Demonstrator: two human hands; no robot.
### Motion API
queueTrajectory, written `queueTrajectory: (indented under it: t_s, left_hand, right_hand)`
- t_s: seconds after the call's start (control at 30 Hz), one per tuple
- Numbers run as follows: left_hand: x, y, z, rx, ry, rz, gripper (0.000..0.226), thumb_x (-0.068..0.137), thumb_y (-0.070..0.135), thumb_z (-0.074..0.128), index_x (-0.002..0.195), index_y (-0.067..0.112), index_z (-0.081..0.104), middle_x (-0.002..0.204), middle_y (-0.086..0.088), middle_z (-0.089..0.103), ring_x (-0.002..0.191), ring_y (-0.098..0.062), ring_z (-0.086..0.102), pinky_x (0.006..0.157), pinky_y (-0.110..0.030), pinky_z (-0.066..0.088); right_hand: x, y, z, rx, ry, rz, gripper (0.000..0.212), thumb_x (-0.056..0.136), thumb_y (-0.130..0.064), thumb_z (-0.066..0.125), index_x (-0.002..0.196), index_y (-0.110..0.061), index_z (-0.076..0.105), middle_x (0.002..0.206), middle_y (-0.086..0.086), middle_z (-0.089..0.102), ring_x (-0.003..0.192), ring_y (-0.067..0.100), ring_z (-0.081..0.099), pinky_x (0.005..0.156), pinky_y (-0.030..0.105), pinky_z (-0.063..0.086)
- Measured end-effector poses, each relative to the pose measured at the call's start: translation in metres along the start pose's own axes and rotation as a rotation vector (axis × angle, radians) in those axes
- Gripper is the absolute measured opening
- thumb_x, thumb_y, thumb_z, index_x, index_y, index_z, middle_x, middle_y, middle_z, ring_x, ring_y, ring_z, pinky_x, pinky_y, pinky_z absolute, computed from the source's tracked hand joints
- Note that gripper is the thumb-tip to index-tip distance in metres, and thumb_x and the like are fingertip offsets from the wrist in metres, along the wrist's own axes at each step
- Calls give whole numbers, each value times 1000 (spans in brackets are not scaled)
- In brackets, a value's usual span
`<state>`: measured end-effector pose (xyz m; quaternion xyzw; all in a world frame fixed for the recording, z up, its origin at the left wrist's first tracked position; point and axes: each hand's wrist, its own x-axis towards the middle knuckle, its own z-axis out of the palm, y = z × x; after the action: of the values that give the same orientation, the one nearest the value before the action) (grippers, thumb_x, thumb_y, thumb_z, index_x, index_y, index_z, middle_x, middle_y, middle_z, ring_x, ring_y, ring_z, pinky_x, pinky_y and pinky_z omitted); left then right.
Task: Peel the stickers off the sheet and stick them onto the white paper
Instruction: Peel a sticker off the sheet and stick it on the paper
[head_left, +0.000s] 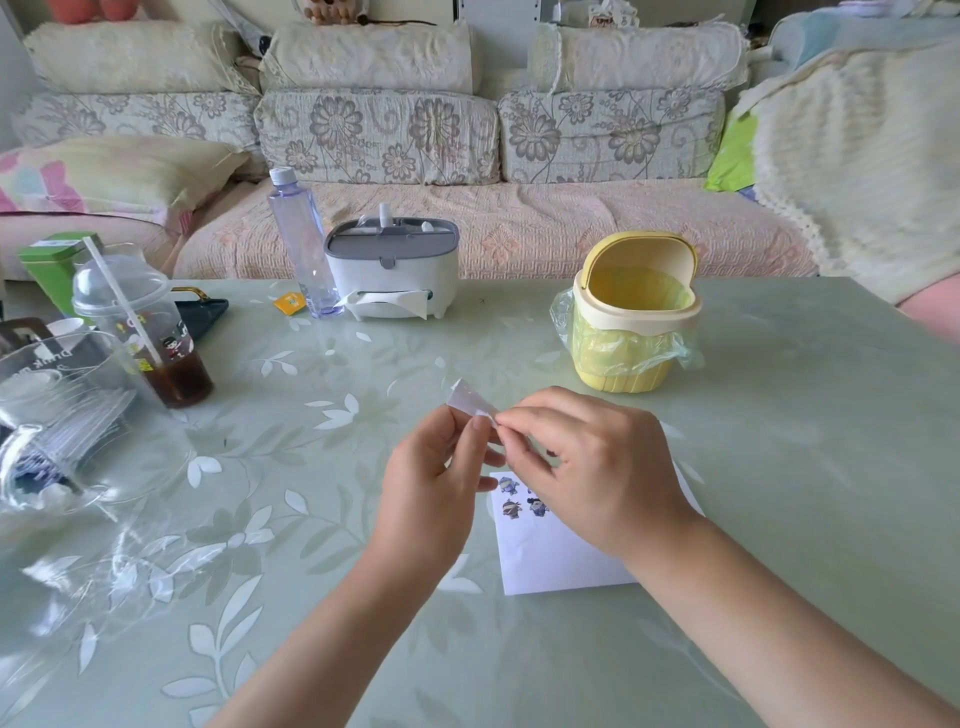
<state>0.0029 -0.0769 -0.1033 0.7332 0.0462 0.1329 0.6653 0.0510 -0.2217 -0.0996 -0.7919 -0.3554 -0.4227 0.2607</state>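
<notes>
A small pale sticker sheet is held above the table between both hands. My left hand grips its lower left part between thumb and fingers. My right hand pinches the sheet's right edge with thumb and forefinger. Below and partly under my right hand lies the white paper on the green table. Three small cartoon stickers show at the paper's upper left corner; the hand may hide others.
A yellow mini bin with a plastic liner stands behind the hands. A white tissue box and a clear bottle stand farther back. An iced drink cup and crumpled clear plastic fill the left side.
</notes>
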Motion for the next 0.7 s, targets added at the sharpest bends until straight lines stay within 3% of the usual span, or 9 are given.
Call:
queueTrajectory:
  t_s: [0.13, 0.27, 0.37, 0.5, 0.7]
  left_hand:
    - [-2, 2, 2, -30, -24, 15, 26, 104, 15, 47, 89, 5, 66, 84, -9, 73, 85, -17, 72, 73, -34, 62]
    - [-1, 3, -1, -75, -35, -7, 22, 102, 17, 52, 92, 4, 66, 84, -8, 72, 86, -17, 73, 71, -33, 62]
    - [1, 1, -3, -42, -16, 0, 20, 102, 12, 52, 87, 7, 64, 83, -12, 71, 85, -20, 72, 68, -32, 61]
    - [0, -2, -4, 66, 12, 32, 21, 102, 14, 53, 84, 14, 63, 71, 4, 66, 75, -14, 68, 69, -33, 60]
    - [-3, 2, -1, 176, 35, 66, 24, 102, 16, 50, 80, 18, 58, 67, 14, 64, 69, -10, 65, 71, -39, 60]
  right_hand:
    - [-3, -2, 1, 27, -14, 102, 12, 92, -26, 69, 85, -24, 79, 80, -12, 71, 59, 8, 55, 50, 19, 37]
    - [-4, 1, 2, 54, -30, 53, 14, 94, -24, 67, 93, -21, 80, 87, -11, 73, 64, 10, 63, 51, 25, 46]
    - [-4, -1, 2, 161, -80, 163, 16, 92, -27, 65, 95, -23, 80, 89, -14, 73, 58, 10, 61, 51, 29, 50]
    - [-2, -5, 5, 259, -115, 286, 21, 89, -35, 62, 89, -26, 80, 78, -15, 71, 55, 7, 57, 51, 32, 50]
    - [-2, -8, 5, 18, -42, 140, 14, 91, -27, 66, 80, -25, 76, 71, -11, 70, 53, 10, 53, 46, 22, 37]
